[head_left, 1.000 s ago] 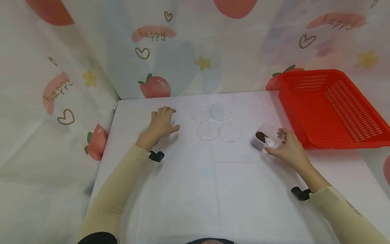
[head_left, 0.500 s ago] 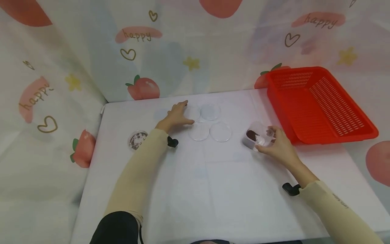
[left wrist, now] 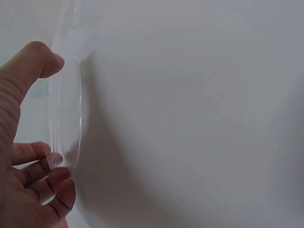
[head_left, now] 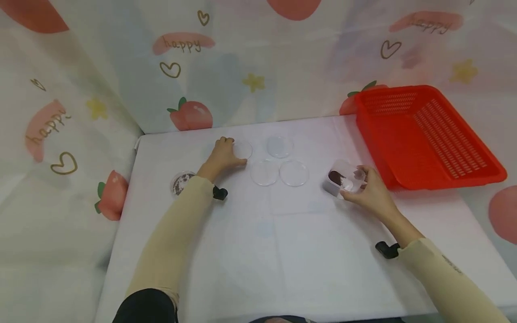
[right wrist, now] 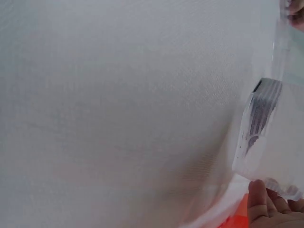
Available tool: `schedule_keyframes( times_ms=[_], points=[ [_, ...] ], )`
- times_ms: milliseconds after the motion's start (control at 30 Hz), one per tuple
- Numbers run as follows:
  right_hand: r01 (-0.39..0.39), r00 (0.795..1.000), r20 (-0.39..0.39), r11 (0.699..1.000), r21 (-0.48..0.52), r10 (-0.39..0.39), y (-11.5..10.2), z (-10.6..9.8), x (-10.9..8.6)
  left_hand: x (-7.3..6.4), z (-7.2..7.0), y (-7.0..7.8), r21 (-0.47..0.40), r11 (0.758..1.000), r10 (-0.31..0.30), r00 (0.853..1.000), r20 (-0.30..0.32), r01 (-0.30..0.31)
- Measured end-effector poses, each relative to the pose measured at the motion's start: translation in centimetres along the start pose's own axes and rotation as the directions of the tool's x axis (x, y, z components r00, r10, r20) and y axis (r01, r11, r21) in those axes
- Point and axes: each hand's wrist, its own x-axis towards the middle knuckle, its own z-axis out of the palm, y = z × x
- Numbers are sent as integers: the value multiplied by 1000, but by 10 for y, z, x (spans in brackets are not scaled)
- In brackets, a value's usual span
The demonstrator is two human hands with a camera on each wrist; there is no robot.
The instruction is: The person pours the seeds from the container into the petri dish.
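Note:
My left hand (head_left: 224,154) pinches a clear round petri dish (head_left: 243,150) at the back of the table, thumb and fingers at its rim. In the left wrist view the petri dish (left wrist: 69,114) is seen edge-on, with nothing visible inside. At the right, my right hand (head_left: 371,193) holds a clear plastic tub (head_left: 346,177) by its side; dark matter and some white show inside. The tub's dark streaked contents (right wrist: 261,111) show through its wall in the right wrist view.
Three clear petri dishes, the back one (head_left: 279,147), front left one (head_left: 264,173) and front right one (head_left: 294,173), lie mid-table. A dish with dark and white bits (head_left: 181,183) lies at the left. A red basket (head_left: 397,172) stands behind my right hand, before a patterned cloth wall.
My left hand moved right from beside the dish with dark bits, took hold of the back left petri dish and drew it left. My right hand keeps holding the tub in place.

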Motion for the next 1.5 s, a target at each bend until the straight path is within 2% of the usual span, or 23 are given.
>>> schedule_keyframes(
  times_ms=[100,200,367,500,667,833,933,1033,1233,1500],
  points=[
    [-3,1000,-8,1000,-6,3,5,-2,0,-24,6,-11,22,999,29,999,-33,-28],
    [-3,1000,-20,1000,2,3,10,-6,0,-57,14,-14,57,997,48,996,-72,-44],
    [-27,999,-39,995,94,31,17,-12,-3,-106,31,-3,125,989,86,992,-97,-74],
    [-4,998,-62,993,120,12,12,-12,-3,-127,46,9,128,986,116,989,-89,-104],
    [55,997,-56,990,126,-49,-11,-8,1,-137,58,26,51,989,139,987,-75,-136],
    [68,997,-56,982,178,-59,-34,3,-1,-143,78,46,-52,974,215,971,-104,-221],
    [78,996,-55,985,153,-71,-45,11,-5,-144,90,55,-95,962,243,962,-124,-255],
    [125,991,-61,986,109,-119,-55,19,-10,-143,97,64,-127,956,250,960,-124,-265],
    [276,959,-86,957,85,-269,-70,38,-11,-140,100,72,-174,952,234,967,-104,-250],
    [407,913,-33,913,34,-406,-73,63,-15,-136,102,72,-179,949,241,963,-122,-261]
  ],
)
